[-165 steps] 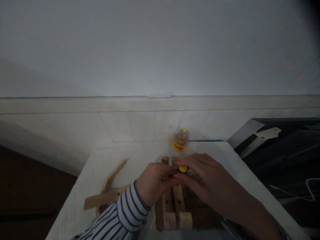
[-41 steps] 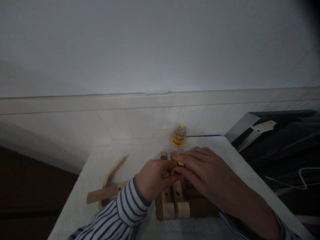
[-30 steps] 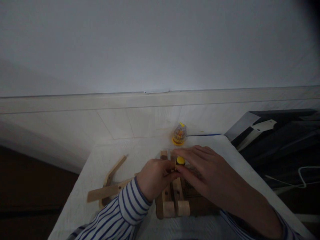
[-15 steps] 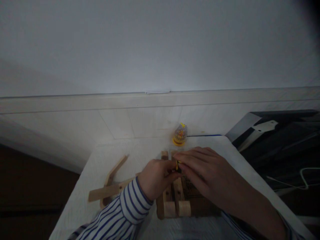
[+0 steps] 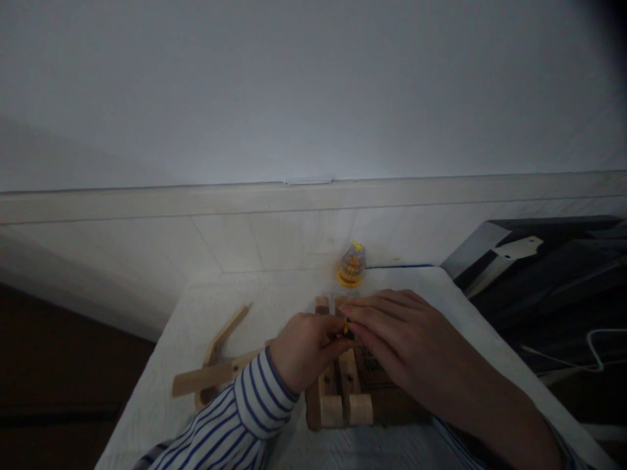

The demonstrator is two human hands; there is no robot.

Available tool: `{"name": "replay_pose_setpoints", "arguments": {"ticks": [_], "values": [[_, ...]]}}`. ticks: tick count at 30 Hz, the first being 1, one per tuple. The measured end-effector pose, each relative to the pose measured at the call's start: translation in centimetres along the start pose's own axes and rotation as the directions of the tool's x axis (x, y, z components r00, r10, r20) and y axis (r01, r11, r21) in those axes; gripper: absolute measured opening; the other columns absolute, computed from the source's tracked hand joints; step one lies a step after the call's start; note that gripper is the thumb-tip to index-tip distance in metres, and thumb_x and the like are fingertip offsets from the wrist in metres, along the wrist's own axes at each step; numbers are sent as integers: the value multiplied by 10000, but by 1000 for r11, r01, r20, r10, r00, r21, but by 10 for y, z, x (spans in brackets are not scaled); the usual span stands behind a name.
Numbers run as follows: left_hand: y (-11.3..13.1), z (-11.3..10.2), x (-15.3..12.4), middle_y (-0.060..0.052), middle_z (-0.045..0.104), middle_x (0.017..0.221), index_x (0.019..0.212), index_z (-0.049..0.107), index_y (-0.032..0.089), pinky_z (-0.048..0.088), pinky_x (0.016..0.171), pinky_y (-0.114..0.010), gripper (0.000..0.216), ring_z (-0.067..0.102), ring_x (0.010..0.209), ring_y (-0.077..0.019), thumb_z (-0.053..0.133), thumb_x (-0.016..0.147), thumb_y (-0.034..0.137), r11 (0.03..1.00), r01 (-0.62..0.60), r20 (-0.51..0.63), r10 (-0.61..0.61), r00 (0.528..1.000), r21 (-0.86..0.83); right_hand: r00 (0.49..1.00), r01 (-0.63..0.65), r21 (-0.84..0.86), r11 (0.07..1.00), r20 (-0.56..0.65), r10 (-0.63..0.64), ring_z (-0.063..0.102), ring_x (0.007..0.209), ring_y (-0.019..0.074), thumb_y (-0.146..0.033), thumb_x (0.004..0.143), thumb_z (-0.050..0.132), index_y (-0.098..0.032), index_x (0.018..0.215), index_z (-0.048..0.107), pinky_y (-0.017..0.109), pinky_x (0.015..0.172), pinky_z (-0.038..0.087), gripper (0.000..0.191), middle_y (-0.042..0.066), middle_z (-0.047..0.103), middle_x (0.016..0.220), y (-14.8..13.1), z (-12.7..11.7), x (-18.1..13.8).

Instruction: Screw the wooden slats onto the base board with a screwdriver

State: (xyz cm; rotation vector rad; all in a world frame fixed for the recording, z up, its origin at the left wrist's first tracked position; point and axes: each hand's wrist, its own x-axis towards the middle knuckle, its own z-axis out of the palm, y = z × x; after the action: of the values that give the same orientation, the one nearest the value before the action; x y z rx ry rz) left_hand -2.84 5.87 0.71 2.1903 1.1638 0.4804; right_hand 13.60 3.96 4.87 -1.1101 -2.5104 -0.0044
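Note:
My left hand (image 5: 306, 343) and my right hand (image 5: 399, 333) meet fingertip to fingertip over the wooden pieces. Pinched between them is a small black and yellow piece (image 5: 347, 328), mostly covered by the fingers, so its kind does not show. Below the hands lie two light wooden bars with rounded ends (image 5: 360, 409), side by side on a brown board with dark printed lettering (image 5: 375, 369). My right hand and forearm cover part of this board. Left of my left wrist, a light wooden frame of joined slats (image 5: 203, 378) rests partly behind my striped sleeve.
A clear, domed container with a yellow base (image 5: 351, 266) stands at the back of the white table (image 5: 289, 287), near the white panelled wall (image 5: 304, 235). At right are dark panels with a metal bracket (image 5: 519, 248) and a pale cable (image 5: 595, 352).
The black and yellow piece has turned slightly between my fingertips, and less of its yellow shows. Both hands stay in nearly the same place.

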Motion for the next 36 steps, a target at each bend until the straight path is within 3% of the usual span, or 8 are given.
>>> {"name": "replay_pose_setpoints", "arguments": {"ticks": [14, 28, 36], "values": [[0, -1, 0, -16, 664, 729, 825, 638, 174, 415, 578, -197, 131, 595, 648, -137, 518, 812, 224, 1000, -5, 65, 7, 998, -28, 999, -11, -49, 999, -31, 9, 574, 824, 203, -108, 788, 499, -154, 922, 601, 369, 718, 432, 175, 57, 655, 923, -4, -2, 2], [0, 0, 0, -6, 664, 742, 864, 638, 184, 412, 571, -190, 136, 601, 648, -127, 516, 807, 196, 999, -29, 45, 31, 999, -46, 1000, -20, -90, 996, -3, 19, 568, 815, 197, -127, 796, 498, -169, 918, 602, 360, 712, 413, 166, 44, 650, 909, -7, 0, 0], [1, 1, -1, -20, 667, 734, 823, 646, 184, 428, 615, -225, 120, 608, 680, -158, 551, 784, 247, 999, -6, -3, 6, 1000, 48, 999, -19, -74, 997, -34, 17, 568, 779, 192, -127, 823, 446, -168, 871, 604, 351, 698, 409, 171, 52, 651, 855, -7, -1, 1]]}}
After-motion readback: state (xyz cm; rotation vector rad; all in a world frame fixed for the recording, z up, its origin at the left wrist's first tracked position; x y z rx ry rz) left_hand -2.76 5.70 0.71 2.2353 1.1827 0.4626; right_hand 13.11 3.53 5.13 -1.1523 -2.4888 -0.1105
